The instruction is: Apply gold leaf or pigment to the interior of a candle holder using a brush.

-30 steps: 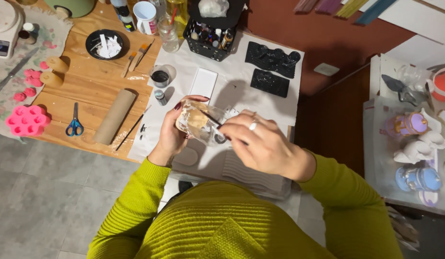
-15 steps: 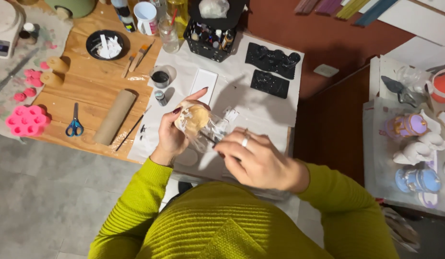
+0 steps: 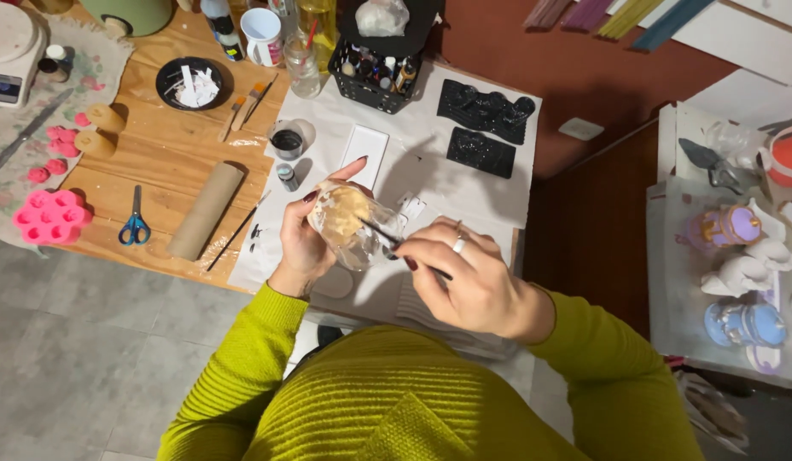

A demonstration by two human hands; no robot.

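The left hand [image 3: 304, 243] covers the near side of the clear mould [image 3: 349, 224]; its content is blurred. The brush [image 3: 387, 242] handle is hidden inside the right hand [image 3: 464, 277]. The scale [image 3: 10, 43] is cut by the left edge, the green pot [image 3: 131, 13] by the top. Bottles in the black basket [image 3: 375, 81] are too small to identify.

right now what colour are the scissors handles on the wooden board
Blue, on the scissors lying on the wooden board; clearest in the head view.

Beside the matt white paper sheet [image 3: 464, 183]: bare grained wood board [image 3: 157, 145], matt cardboard tube [image 3: 206, 211], glossy clear plastic mould [image 3: 349, 224].
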